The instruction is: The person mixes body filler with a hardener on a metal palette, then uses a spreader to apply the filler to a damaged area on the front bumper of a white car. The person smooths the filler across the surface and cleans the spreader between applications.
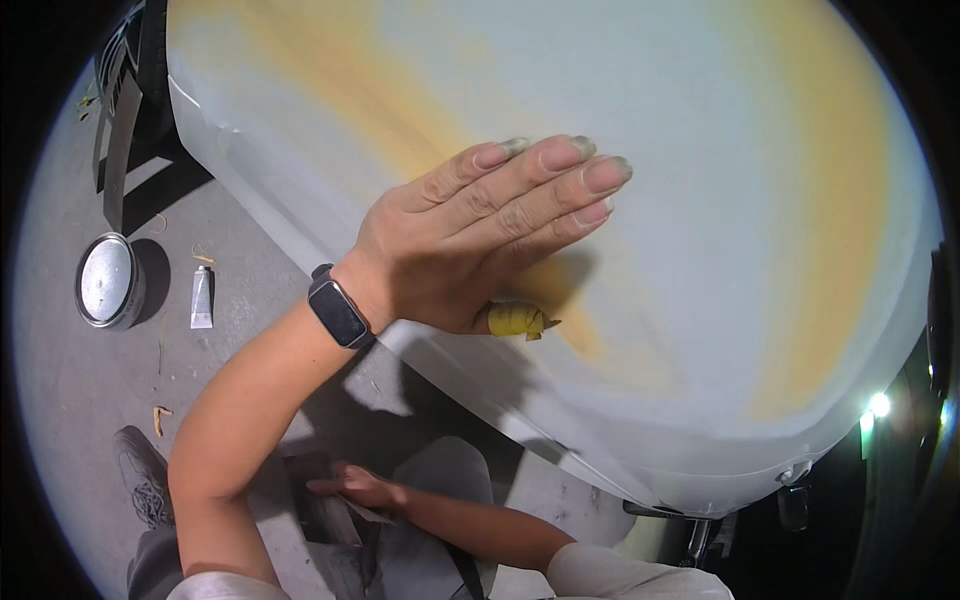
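My left hand reaches out over a white car body panel with smooth yellowish patches of filler. Its fingers are straight and side by side, with nothing in them. Yellow tape wraps the thumb, and a dark watch is on the wrist. The hand's shadow falls on the panel below; whether the fingertips touch it I cannot tell. Low by my knees, my right hand is closed on a thin, flat, light-edged sheet. Shade and the hand hide most of that sheet.
On the grey floor at left stand a round metal tin and a small white tube. A yellow scrap lies nearer my shoe. A dark flat board leans at the far left. A bright lamp shines at right.
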The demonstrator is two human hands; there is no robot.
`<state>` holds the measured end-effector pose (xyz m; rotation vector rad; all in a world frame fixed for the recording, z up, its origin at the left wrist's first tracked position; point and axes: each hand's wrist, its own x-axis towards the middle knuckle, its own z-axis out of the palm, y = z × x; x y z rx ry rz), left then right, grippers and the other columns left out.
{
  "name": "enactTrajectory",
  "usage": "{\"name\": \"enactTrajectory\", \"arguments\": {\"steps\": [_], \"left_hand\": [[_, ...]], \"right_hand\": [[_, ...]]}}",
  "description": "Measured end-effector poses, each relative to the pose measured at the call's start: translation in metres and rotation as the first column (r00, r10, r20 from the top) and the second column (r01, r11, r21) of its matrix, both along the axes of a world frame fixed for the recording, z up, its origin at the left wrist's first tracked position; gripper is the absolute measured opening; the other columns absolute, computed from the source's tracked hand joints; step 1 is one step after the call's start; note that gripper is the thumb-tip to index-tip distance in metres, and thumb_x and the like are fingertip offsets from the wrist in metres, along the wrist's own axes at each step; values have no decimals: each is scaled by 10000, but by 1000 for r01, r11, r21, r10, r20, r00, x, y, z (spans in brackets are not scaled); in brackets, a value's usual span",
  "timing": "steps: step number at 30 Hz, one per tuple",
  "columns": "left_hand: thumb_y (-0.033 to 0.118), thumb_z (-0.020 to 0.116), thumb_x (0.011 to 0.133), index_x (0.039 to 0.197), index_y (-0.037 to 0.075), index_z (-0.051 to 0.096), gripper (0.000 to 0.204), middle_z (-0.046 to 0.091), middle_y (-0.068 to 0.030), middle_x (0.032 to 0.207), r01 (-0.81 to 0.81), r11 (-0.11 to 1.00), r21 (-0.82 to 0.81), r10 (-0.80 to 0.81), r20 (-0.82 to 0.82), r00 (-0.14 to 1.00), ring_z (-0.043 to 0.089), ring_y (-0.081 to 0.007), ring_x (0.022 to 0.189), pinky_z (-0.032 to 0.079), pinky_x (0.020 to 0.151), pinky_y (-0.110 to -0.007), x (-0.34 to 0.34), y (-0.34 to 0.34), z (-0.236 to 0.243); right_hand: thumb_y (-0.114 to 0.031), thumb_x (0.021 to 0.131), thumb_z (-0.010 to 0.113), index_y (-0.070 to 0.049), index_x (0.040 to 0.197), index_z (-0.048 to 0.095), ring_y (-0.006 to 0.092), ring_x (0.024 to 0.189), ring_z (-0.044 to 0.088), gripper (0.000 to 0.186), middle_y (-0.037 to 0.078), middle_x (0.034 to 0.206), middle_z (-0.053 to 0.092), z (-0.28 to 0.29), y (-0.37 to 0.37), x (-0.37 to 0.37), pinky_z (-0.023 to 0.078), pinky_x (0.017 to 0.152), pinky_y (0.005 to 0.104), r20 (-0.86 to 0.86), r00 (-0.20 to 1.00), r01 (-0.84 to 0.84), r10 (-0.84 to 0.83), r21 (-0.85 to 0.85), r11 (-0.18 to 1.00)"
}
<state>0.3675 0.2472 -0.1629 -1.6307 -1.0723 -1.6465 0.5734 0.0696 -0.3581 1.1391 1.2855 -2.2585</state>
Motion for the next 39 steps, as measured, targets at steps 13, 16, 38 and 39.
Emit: {"name": "enactTrajectory", "arguments": {"steps": [13,16,38,39], "left_hand": [[378,583,988,1555,-64,334,761,369,-310,1593,114,881,-459,12,262,965,316,-479,1506,210,1255,-564,6,-53,-95],[288,491,1029,1599,-101,159,766,179,-377,1642,76,925,-371,131,503,854,137,-530,1546,115,1270,-574,-28,-49,-69],[26,289,1018,1600,-131,46,650,33,-293,1704,503,825,-258,528,669,-523,23,-408,1591,25,1311,-456,99,-40,262],[2,291,1000,1599,-132,39,664,26,-297,1703,568,798,-204,545,647,-533,15,-414,1591,20,1311,-464,105,-44,262]], "right_hand": [[-497,922,762,-37,1311,695,206,1004,661,607,98,1096,710,12,-23,-4,509,950,354,87,993,83,-80,-39,996],[-428,905,802,-53,1205,717,147,912,678,487,29,1035,721,101,3,-7,532,847,321,272,948,196,-165,-88,977],[-347,1047,606,-35,964,554,184,435,524,327,112,587,591,820,222,-208,380,399,302,-87,961,-163,264,593,789],[-330,1086,533,-43,937,551,137,396,491,324,90,565,587,814,228,-212,346,368,265,-147,939,-188,310,535,823]]}}
